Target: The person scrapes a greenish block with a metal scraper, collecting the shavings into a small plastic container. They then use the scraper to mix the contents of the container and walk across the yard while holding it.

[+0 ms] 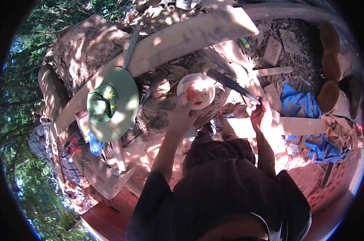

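Note:
My left hand [181, 115] grips the near left rim of a round white plastic tub [209, 82], which holds some reddish-brown matter. The fingers are closed over that rim. In my right hand [262, 115], a dark tapered tool [230, 83] is pinched at its narrow, pale end. Its thicker end points up and left, close to the tub's right side, and I cannot tell what kind of tool it is. Another dark, stick-like tool [153, 90] leans to the left of the tub. Beside that lies a green wide-brimmed hat [125, 100] with a yellow star.
A long curved plank [178, 40] spans the far side. Wood chips [298, 68] litter the ground at far right. Blue plastic sheeting [300, 104] lies beyond a flat board [298, 125] at right. A large block [89, 50] stands far left, with a red object [72, 145] nearer.

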Tool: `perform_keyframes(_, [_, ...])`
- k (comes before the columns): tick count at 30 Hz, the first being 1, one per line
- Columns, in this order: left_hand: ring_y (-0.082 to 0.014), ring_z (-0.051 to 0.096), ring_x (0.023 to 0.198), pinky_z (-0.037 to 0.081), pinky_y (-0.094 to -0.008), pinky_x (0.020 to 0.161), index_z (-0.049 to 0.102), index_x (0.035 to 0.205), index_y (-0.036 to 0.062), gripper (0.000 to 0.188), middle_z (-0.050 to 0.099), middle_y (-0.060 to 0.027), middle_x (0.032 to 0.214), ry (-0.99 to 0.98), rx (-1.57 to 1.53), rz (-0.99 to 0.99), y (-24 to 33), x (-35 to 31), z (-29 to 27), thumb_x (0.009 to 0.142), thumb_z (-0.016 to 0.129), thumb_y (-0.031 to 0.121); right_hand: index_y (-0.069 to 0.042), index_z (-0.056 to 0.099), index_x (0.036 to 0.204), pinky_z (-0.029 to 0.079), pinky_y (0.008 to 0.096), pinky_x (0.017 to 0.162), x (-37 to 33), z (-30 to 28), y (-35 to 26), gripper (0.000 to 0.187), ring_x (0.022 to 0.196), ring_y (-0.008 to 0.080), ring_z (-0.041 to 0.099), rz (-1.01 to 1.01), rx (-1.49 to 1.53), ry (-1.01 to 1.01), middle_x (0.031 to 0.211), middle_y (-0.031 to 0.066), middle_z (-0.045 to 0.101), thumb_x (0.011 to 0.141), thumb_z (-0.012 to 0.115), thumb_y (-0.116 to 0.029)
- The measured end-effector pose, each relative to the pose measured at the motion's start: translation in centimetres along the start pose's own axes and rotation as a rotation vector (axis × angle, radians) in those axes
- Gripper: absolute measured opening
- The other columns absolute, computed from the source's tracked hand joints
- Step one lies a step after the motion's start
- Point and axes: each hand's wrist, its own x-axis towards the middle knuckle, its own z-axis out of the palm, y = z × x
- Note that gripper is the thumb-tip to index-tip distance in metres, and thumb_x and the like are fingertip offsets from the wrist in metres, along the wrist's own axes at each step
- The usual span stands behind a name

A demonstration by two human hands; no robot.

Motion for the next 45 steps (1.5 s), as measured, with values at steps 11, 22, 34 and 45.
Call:
perform_keyframes(11, [-0.0365,0.069,0.075,0.055,-0.0451,0.065,0.066,0.112,0.0079,0.026,0.068,-0.0197,0.085,0.004,0.311,-0.172,-3.2,5.1,0.7,0.089,0.06,0.019,-0.013,0.055,0.11,0.059,0.0396,0.081,0.6,-3.7,5.1,0.031,0.097,0.0211,0.065,0.004,-0.032,-0.019,0.105,0.0083,0.065,0.098,0.058,-0.042])
perform_keyframes(22, [-0.0226,0.063,0.064,0.051,-0.0333,0.055,0.073,0.111,0.0176,0.027,0.067,-0.0092,0.095,0.382,0.379,0.284,-3.9,8.1,-1.1,0.084,0.074,0.016,-0.006,0.055,0.106,0.055,0.0343,0.074,0.8,0.9,-1.3,0.024,0.075,0.0165,0.06,-0.035,0.079,-0.015,0.085,0.0069,0.059,0.104,0.049,-0.03])
perform_keyframes(34, [-0.0214,0.058,0.058,0.051,-0.0355,0.052,0.072,0.114,0.0244,0.035,0.053,-0.0017,0.081,0.08,0.504,0.265,-2.6,5.4,-3.0,0.079,0.076,0.023,-0.004,0.055,0.104,0.058,0.037,0.074,0.3,0.2,1.7,0.029,0.072,0.0159,0.061,0.053,-0.029,-0.011,0.086,0.0069,0.062,0.1,0.054,-0.032])
perform_keyframes(45, [-0.023,0.065,0.065,0.052,-0.0361,0.055,0.062,0.134,0.0217,0.053,0.064,-0.0052,0.082,-0.154,0.695,0.012,-0.2,3.3,-4.4,0.083,0.075,0.032,-0.003,0.056,0.111,0.059,0.0362,0.072,2.0,0.3,1.5,0.029,0.07,0.0164,0.062,0.044,0.03,-0.058,0.088,0.0108,0.067,0.103,0.051,-0.029])
